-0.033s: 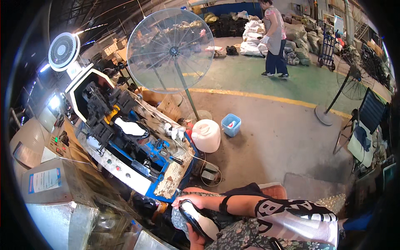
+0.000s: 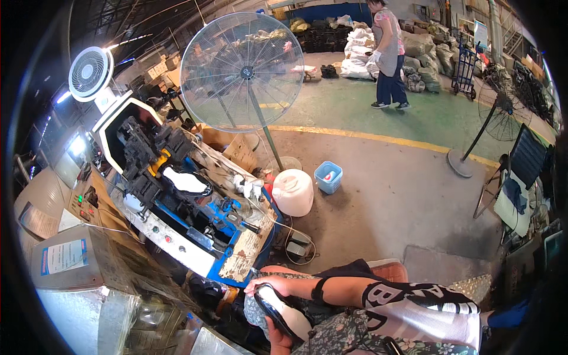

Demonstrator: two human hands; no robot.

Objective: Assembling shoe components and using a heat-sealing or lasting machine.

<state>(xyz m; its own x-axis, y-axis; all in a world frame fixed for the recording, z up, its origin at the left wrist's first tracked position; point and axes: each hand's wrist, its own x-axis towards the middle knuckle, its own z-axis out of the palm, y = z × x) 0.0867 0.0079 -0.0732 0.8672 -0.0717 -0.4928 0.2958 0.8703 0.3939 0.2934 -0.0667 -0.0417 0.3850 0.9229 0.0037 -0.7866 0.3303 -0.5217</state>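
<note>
Low in the view, a black shoe with a white underside point(image 2: 290, 313) lies tilted over my lap, held between both hands. My right hand point(image 2: 271, 286) curls over its upper end, the arm coming in from the right in a patterned sleeve. Lower down, my left hand point(image 2: 279, 338) is closed against the shoe's side, partly cut off by the frame. A similar black shoe with a white underside point(image 2: 184, 181) sits bottom up in the machine point(image 2: 236, 260) ahead on the left, beneath dark clamps and a yellow part point(image 2: 160, 161).
A large standing fan point(image 2: 246, 72) rises behind the machine. Beside it stand a white plastic drum point(image 2: 293, 194) and a blue bin point(image 2: 328, 177). A metal box point(image 2: 71, 254) is at left, a chair point(image 2: 526, 151) at right. Farther back, a person point(image 2: 389, 53) stands near stacked sacks.
</note>
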